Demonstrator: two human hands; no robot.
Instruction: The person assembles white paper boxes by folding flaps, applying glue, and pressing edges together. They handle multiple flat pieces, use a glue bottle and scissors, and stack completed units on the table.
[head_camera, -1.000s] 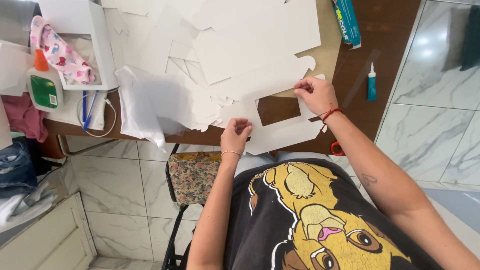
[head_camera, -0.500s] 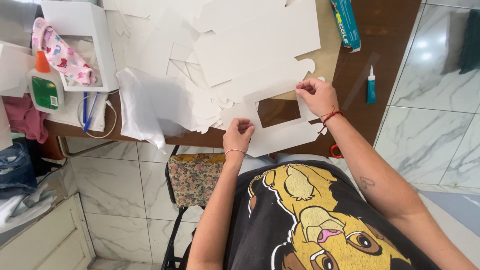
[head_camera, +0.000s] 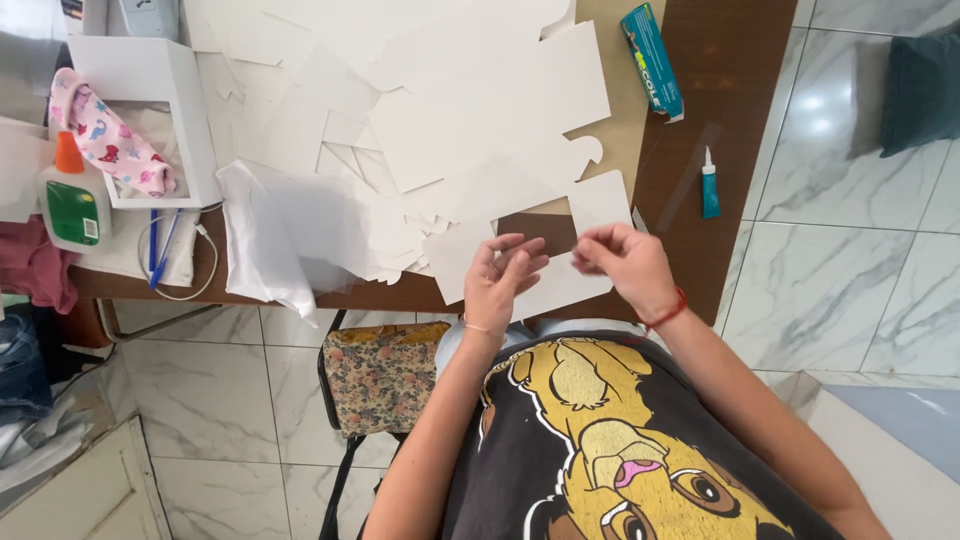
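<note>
A white card frame (head_camera: 600, 205) with a rectangular window cut out lies at the near edge of the brown table (head_camera: 745, 100). My left hand (head_camera: 500, 280) rests flat on its lower left part, fingers spread. My right hand (head_camera: 625, 260) pinches the frame's lower bar at the right, a red cord around the wrist. Behind the frame lie several overlapping white card cut-outs (head_camera: 480, 110).
A blue box (head_camera: 652, 60) and a small blue-capped glue tube (head_camera: 709, 185) lie at the table's right. At the left stand a glue bottle with an orange cap (head_camera: 72, 195), a white box (head_camera: 150, 110) with patterned cloth, and blue pens (head_camera: 160, 245). A floral chair seat (head_camera: 385, 375) sits below.
Both hands have drawn closer together on the frame's near bar. The frame has shifted slightly toward the table's edge.
</note>
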